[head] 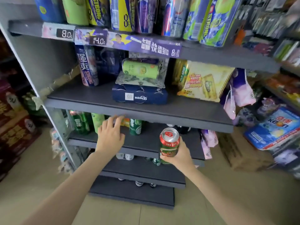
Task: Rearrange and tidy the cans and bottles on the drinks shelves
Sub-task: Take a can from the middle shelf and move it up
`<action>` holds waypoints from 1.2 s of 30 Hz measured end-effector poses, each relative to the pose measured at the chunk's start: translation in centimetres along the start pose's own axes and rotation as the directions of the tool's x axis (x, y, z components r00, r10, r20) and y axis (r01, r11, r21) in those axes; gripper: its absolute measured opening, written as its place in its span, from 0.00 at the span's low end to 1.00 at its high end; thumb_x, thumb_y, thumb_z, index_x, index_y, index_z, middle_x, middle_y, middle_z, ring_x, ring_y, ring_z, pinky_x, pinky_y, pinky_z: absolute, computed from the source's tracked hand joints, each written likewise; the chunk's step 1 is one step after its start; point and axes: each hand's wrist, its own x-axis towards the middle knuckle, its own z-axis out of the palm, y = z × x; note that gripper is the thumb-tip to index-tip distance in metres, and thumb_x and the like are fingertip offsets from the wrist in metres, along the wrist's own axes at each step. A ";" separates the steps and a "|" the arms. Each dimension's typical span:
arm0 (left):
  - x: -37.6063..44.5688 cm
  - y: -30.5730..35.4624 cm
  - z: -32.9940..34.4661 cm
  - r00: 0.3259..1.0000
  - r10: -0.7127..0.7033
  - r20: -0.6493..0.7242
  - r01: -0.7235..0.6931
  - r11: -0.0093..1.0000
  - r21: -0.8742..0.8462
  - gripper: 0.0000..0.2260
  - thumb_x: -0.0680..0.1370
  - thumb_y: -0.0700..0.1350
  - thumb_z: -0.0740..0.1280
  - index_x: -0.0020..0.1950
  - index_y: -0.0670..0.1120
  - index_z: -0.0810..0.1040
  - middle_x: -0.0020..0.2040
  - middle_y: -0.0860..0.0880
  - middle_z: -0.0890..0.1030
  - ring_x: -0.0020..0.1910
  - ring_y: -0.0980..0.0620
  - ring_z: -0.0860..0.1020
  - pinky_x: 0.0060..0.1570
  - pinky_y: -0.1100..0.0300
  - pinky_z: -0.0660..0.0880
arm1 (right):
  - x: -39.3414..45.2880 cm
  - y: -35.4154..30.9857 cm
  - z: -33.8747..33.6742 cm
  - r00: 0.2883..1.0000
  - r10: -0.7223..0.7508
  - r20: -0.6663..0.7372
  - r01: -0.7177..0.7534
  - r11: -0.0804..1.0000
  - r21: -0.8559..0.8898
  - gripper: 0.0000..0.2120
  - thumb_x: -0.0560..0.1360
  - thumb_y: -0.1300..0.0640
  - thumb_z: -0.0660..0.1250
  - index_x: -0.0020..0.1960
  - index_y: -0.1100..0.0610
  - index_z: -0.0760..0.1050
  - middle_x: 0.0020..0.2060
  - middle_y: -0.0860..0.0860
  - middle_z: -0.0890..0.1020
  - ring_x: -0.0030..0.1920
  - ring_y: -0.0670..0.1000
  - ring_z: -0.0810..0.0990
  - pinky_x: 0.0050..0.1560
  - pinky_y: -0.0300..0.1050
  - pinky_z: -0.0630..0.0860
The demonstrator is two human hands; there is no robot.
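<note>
Gripping red-green can, right hand

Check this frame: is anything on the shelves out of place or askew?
Yes. A pale green can lies on its side atop the navy multipack on the middle shelf, while other cans stand upright. The right hand holds a red-topped can off the shelf.
</note>
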 end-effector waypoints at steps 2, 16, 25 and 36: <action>-1.9 -2.2 1.5 0.994 -0.101 0.044 0.102 0.995 -0.009 0.26 0.67 0.34 0.70 0.65 0.39 0.71 0.58 0.36 0.73 0.55 0.33 0.72 0.50 0.40 0.70 | 0.7 1.8 2.8 0.998 0.064 -0.007 -0.064 0.998 0.025 0.33 0.56 0.54 0.80 0.55 0.44 0.66 0.52 0.52 0.78 0.55 0.53 0.77 0.59 0.55 0.74; -3.6 -9.4 8.7 0.932 -0.292 0.213 0.292 0.956 0.032 0.27 0.76 0.41 0.61 0.74 0.48 0.59 0.69 0.42 0.62 0.66 0.39 0.62 0.62 0.45 0.60 | 13.5 2.6 11.8 0.951 0.162 -0.263 -0.150 0.987 0.064 0.43 0.59 0.56 0.80 0.68 0.60 0.62 0.57 0.57 0.76 0.60 0.57 0.73 0.64 0.51 0.70; -5.0 -12.8 9.7 0.807 -0.515 0.289 0.553 0.830 -0.066 0.25 0.75 0.40 0.61 0.71 0.44 0.60 0.65 0.41 0.67 0.63 0.40 0.66 0.61 0.46 0.62 | 10.4 1.9 12.8 0.899 0.062 -0.433 -0.036 0.997 0.067 0.30 0.63 0.55 0.76 0.58 0.64 0.68 0.53 0.55 0.72 0.53 0.57 0.74 0.58 0.58 0.72; -9.6 -18.6 5.9 0.751 -0.620 0.226 0.648 0.757 -0.078 0.23 0.74 0.39 0.61 0.70 0.44 0.63 0.64 0.43 0.73 0.61 0.38 0.67 0.59 0.48 0.64 | 14.3 -10.6 27.5 0.941 -0.329 0.075 0.328 0.944 0.027 0.36 0.70 0.58 0.73 0.73 0.58 0.60 0.70 0.59 0.61 0.70 0.58 0.61 0.68 0.46 0.59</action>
